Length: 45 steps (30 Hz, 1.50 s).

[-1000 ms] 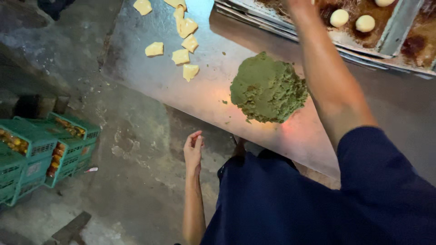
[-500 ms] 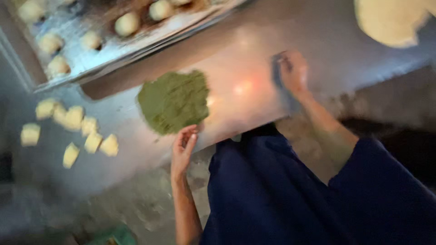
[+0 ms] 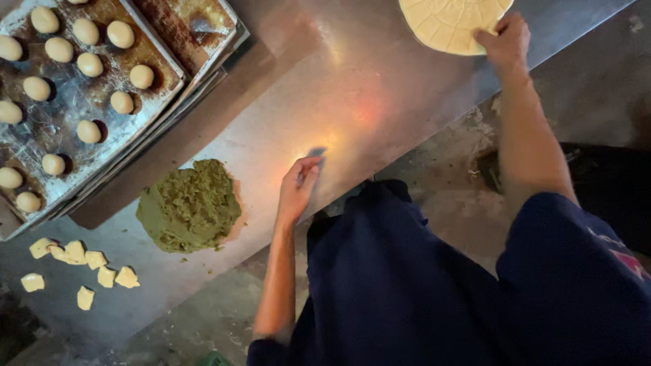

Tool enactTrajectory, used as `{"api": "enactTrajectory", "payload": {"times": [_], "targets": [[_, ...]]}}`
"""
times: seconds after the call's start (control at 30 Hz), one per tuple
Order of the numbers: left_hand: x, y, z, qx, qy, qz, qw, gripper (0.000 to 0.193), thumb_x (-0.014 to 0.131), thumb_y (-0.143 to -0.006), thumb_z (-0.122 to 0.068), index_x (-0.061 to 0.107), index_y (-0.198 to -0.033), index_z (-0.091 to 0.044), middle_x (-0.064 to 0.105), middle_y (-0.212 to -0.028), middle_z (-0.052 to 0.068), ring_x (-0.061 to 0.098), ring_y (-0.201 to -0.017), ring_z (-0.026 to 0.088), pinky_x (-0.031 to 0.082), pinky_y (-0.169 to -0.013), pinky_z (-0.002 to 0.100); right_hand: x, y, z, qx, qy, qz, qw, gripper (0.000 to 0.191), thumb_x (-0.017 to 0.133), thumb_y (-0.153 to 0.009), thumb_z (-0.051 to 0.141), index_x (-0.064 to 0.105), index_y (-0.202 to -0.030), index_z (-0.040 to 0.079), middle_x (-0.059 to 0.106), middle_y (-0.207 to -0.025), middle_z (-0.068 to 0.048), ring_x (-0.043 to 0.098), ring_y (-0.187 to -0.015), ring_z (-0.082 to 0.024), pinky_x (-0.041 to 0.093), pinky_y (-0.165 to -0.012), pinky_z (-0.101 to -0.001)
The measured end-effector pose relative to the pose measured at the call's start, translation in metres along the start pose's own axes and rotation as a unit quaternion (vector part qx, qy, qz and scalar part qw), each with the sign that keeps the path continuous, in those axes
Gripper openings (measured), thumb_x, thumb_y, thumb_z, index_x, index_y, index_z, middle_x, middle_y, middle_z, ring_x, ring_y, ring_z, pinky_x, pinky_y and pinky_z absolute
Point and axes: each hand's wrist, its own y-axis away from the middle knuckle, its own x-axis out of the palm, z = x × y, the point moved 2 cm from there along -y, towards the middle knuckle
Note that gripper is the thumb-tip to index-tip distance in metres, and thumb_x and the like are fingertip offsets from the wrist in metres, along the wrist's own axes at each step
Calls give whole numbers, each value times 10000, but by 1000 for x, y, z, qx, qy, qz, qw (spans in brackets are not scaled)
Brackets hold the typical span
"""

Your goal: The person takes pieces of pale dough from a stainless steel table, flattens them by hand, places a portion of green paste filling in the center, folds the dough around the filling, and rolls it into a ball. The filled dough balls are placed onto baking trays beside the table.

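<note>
— What's the setting?

— A dim workspace with a rough concrete floor (image 3: 441, 156) and a long shiny metal tabletop (image 3: 325, 88) running across the view, a warm light reflecting off it.

— Where are the hands?

— The right hand (image 3: 505, 42) is stretched far out, arm nearly straight, fingers closed on the edge of a round, pale dough disc (image 3: 453, 22) scored into a grid, at the far end of the tabletop. The left hand (image 3: 298, 186) rests at the near edge, elbow bent, fingers loosely curled and holding nothing that I can make out.

— Which step does that look like?

— I'd judge it as taking hold of the scored disc. Shifting it would call for a flat, even pull so the cut squares don't split apart.

— And around it?

— A mound of green paste (image 3: 190, 205) sits just left of the left hand, small pale dough squares (image 3: 81, 261) are scattered beyond it, and a worn baking tray (image 3: 163, 61) carries rows of pale dough balls (image 3: 87, 64).
</note>
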Motion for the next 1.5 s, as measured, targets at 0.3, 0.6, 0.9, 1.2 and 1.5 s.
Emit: {"api": "enactTrajectory", "payload": {"times": [0.3, 0.6, 0.9, 1.2, 1.5], "targets": [[34, -30, 37, 55, 25, 24, 998, 261, 588, -1090, -172, 672, -1288, -25, 699, -1118, 58, 632, -1015, 130, 529, -911, 291, -35, 40, -70, -110, 49, -189, 975, 312, 766, -994, 29, 564, -1230, -3, 638, -1159, -120, 613, -1029, -221, 531, -920, -374], [2, -45, 20, 227, 13, -273, 935, 509, 456, -1157, -242, 334, -1626, -88, 355, -1657, 210, 412, -1462, 380, 412, -1181, 491, 176, 248, 202, 107, -409, 587, 690, 427, 467, -1087, 279, 474, -1476, 101, 693, -1253, -62, 712, -1021, -171, 593, -819, -348], [-176, 130, 60, 65, 401, -258, 877, 385, 649, -1045, -254, 465, -1328, -68, 557, -1280, 92, 672, -1217, 290, 579, -1023, 448, 314, 354, 389, -539, -136, 477, 681, 372, 645, -963, -9, 612, -1334, -9, 701, -1253, -222, 696, -1138, -370, 544, -967, -439], [-248, 210, 93, 36, 235, -379, 894, 367, 694, -980, -202, 612, -1278, -6, 686, -1004, 26, 654, -888, 110, 538, -802, 262, 332, 408, 392, -471, -94, 480, 734, 323, 776, -916, 131, 618, -1156, -17, 729, -1117, -186, 743, -990, -306, 592, -865, -375], [-271, 175, 71, 22, 192, -332, 923, 374, 592, -1076, -338, 683, -977, 10, 672, -802, 42, 609, -662, 97, 518, -583, 263, 346, 405, 365, -512, -93, 380, 765, 256, 809, -941, 35, 717, -1180, 21, 724, -1072, -133, 683, -873, -184, 579, -817, -327]]}}
